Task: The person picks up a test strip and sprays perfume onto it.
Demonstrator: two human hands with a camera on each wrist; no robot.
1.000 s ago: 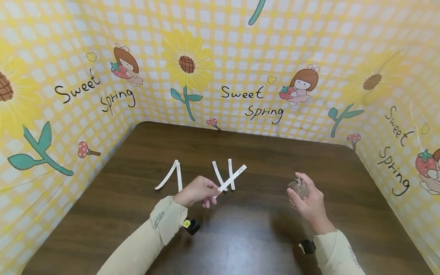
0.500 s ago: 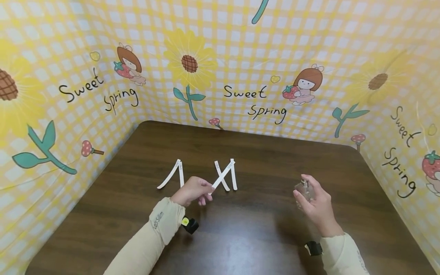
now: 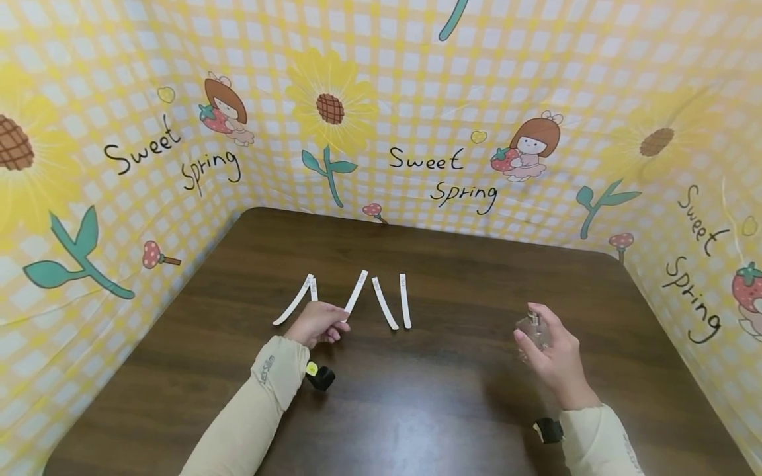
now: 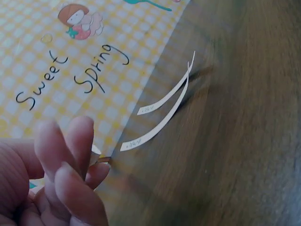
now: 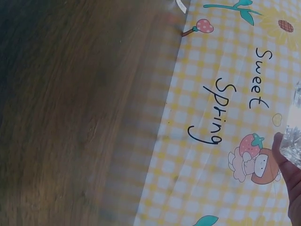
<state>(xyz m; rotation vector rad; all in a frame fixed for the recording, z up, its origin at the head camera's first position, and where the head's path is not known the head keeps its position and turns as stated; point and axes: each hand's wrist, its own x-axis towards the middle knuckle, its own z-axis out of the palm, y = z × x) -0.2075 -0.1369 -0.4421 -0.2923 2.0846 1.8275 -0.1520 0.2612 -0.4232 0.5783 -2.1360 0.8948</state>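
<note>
In the head view my left hand (image 3: pixel 317 324) pinches the lower end of a white paper test strip (image 3: pixel 358 291), which slants up and away over the table. Small print marks its far end. Two more strips lie to its right: a curved paper strip (image 3: pixel 385 304) and a straighter paper strip (image 3: pixel 406 301). On the left, a bent paper strip (image 3: pixel 292 303) meets another paper strip (image 3: pixel 314 289) that my hand partly hides. My right hand (image 3: pixel 559 357) grips a clear glass perfume spray bottle (image 3: pixel 532 334), index finger on its top. The right wrist view shows faceted glass (image 5: pixel 295 134) at its edge.
A dark wooden table (image 3: pixel 428 396) spreads under both hands. Yellow checked cloth (image 3: pixel 417 119) printed with flowers stands as walls along its back and sides. Each wrist carries a small black camera, as on the left wrist (image 3: pixel 321 377).
My left hand has moved left with its strip, which crossed the right-hand strips before and now stands apart from them. The right hand still holds the perfume bottle, slightly farther right in view.
</note>
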